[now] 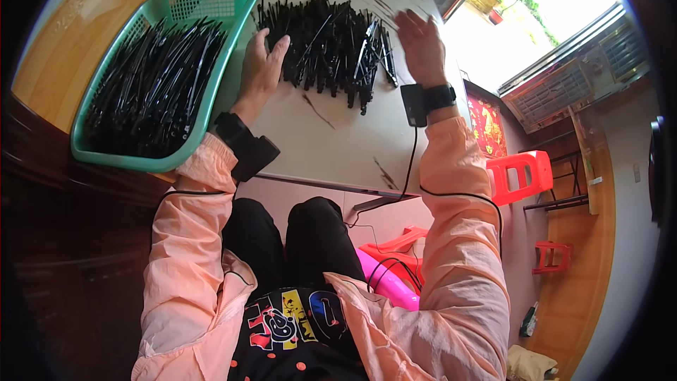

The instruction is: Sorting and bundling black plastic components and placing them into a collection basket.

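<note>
A heap of slim, shiny black strips [328, 46], their kind too fine to make out, lies side by side on a white marble-patterned table [310, 134]. My left hand [264, 67] is at the heap's left edge, thumb and fingers apart; whether it touches the strips I cannot tell. On the other side, my right hand [423, 46] is open and raised a little away from the heap, fingers stretched toward the far side. Neither hand holds anything. Left of my left hand, a green plastic basket [224, 74] is full of similar black strips.
Black bands circle both my wrists, and a cable [412, 162] hangs from the right one over the table's front edge. A red plastic stool [520, 178] stands beyond my right forearm. Below the table are a pink object [388, 282] and more red plastic.
</note>
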`<state>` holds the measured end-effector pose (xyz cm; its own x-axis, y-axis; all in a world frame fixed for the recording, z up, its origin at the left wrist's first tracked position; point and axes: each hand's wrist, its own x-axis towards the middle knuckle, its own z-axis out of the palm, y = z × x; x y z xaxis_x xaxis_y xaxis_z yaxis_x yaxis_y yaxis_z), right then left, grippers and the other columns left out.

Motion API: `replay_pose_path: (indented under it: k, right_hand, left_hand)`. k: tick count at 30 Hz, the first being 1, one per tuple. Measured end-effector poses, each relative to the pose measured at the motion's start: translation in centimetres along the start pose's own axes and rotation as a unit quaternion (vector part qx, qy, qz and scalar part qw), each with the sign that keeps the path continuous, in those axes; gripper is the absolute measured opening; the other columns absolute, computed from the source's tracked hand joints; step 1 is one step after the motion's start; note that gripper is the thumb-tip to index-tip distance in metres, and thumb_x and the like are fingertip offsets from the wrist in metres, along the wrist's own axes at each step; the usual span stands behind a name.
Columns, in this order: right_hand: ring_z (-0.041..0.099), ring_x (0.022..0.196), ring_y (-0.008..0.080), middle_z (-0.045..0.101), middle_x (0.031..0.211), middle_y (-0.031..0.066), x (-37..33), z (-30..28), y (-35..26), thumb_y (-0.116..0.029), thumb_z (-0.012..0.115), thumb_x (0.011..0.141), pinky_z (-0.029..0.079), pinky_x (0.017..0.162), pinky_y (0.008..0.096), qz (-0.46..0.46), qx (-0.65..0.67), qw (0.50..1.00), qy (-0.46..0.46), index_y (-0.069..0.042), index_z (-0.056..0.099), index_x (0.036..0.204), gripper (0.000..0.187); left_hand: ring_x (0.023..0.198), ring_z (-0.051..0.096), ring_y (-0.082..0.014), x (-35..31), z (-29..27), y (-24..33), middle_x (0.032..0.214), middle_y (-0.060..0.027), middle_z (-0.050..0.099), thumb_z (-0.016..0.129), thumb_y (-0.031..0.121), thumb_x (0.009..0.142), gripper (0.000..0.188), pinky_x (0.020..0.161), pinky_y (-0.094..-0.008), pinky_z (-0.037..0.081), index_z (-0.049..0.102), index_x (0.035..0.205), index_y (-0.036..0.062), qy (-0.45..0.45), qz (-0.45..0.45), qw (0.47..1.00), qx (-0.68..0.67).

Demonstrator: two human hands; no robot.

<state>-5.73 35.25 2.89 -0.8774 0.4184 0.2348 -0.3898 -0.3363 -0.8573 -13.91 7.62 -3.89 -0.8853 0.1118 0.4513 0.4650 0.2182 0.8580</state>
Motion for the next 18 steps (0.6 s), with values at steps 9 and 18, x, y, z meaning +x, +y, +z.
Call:
replay_pose_path:
  k: [9,18]
  right_hand:
    - [0.051,0.103,0.0168,0.057,0.116,0.0080,0.4,-2.6,5.8,-0.042,0.032,0.095,0.035,0.088,0.0303,-0.023,-0.132,0.978,0.163,-0.001,0.050,0.121,0.052]
    - [0.052,0.099,0.0155,0.059,0.109,0.0079,-1.5,1.6,3.7,-0.040,0.047,0.090,0.037,0.086,0.0270,0.014,-0.167,0.984,0.066,0.000,0.054,0.116,0.049]
  left_hand:
    - [0.115,0.047,-0.0366,-0.6,-0.1,0.6,0.122,-0.0253,0.050,0.057,0.036,0.084,0.058,0.097,-0.0385,0.037,0.045,0.122,-0.0051,-0.091,0.067,0.987,0.114]
    - [0.118,0.045,-0.0356,-0.3,-0.3,1.2,0.124,-0.0245,0.049,0.058,0.040,0.083,0.058,0.098,-0.0375,0.036,0.048,0.121,-0.0032,-0.131,-0.015,0.991,0.009]
